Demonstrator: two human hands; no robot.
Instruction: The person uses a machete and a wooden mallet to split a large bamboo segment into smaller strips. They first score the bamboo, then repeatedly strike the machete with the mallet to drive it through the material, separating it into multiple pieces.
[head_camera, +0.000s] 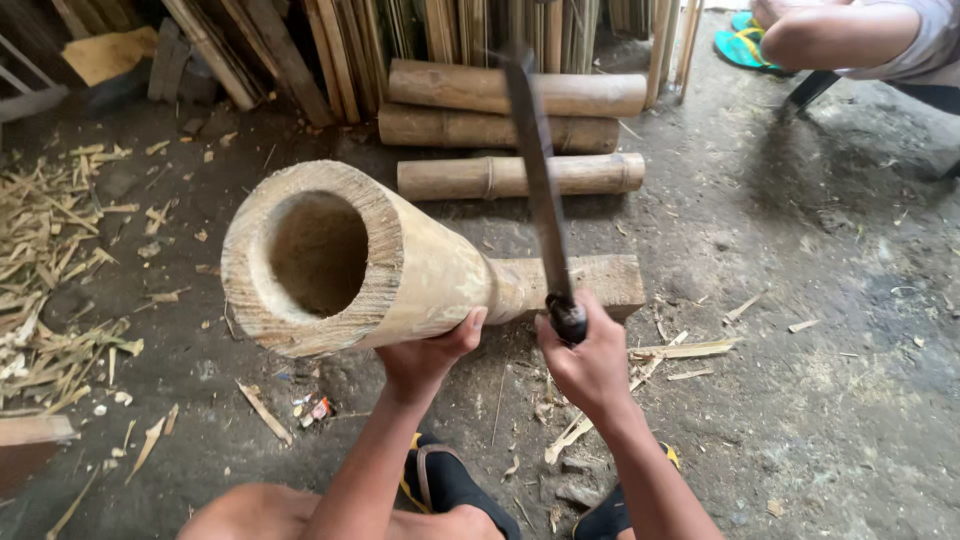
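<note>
The left hand (425, 355) grips the underside of a thick hollow bamboo section (345, 262), whose open end faces the camera. The far end of the bamboo rests on a wooden block (600, 280) on the dirt floor (800, 350). The right hand (590, 365) is closed around the handle of a long knife (540, 180), its blade raised above the bamboo. Three bamboo logs (520, 130) lie beyond.

Bamboo section (340, 260) pale, matt, rough-cut fibrous rim; blade (535, 160) dull grey metal.
</note>
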